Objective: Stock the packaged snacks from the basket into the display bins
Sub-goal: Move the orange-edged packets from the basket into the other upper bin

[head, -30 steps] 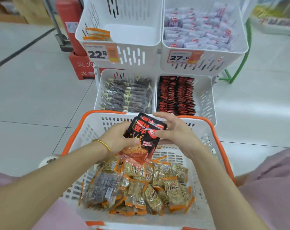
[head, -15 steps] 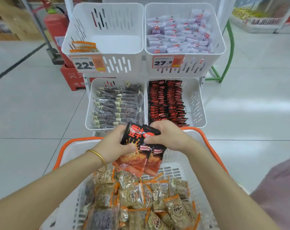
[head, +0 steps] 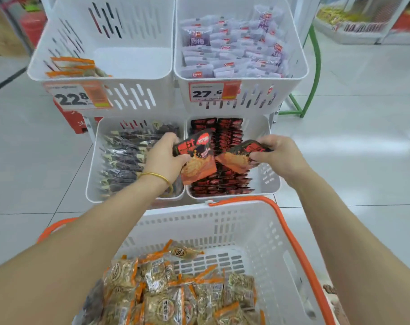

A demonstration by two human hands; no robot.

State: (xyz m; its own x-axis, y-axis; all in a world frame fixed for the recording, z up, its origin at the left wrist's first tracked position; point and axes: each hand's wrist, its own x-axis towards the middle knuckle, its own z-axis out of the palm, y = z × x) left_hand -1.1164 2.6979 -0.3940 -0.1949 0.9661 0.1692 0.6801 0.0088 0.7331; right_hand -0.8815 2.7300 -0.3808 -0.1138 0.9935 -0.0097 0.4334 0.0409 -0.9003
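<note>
My left hand point(head: 163, 158) grips a black-and-red snack packet point(head: 195, 158) over the lower right display bin point(head: 268, 181). A second packet of the same kind point(head: 240, 158) is pinched in my right hand point(head: 277, 153), just to the right over the same bin. That bin holds rows of matching black-and-red packets point(head: 219, 181). Close to me stands the white basket with orange handles point(head: 265, 231), which holds several orange-trimmed brownish packets point(head: 176, 294).
The lower left bin point(head: 92, 165) is filled with dark packets. Of the upper bins, the left one point(head: 101, 90) holds a few orange packets at its front left corner, and the right one point(head: 241, 90) is full of pale purple packets. Price tags hang on both. Around lies tiled floor.
Both hands have lifted out of the basket and moved forward over the lower right bin. The packets held together before are now split, one in each hand.
</note>
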